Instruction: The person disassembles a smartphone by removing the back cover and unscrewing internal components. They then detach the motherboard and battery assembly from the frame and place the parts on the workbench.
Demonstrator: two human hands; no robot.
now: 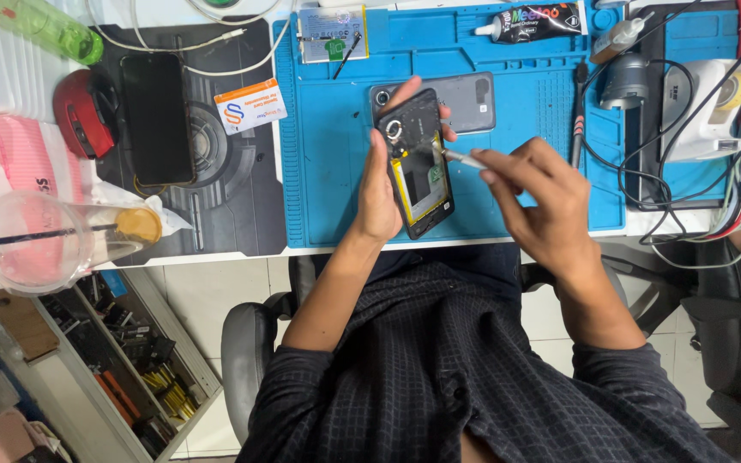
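Left hand (pixel 376 193) gripping an open phone (pixel 418 163) over the blue mat (pixel 336 146), right hand (pixel 542 184) at three o'clock pinching a thin tool (pixel 460 158).

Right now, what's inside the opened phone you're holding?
Inside the opened phone, held by the left hand, a yellow-edged battery bay and a round ring near the top show. The right hand pokes tweezers in. The left edge is hidden by fingers.

I see an opened phone (pixel 416 163) with its back cover off, dark insides and a yellow-edged battery showing, tilted upright in my left hand's (pixel 379 193) grip. A thin silvery tool (pixel 460 158), pinched in my right hand (pixel 542 193), touches its middle.
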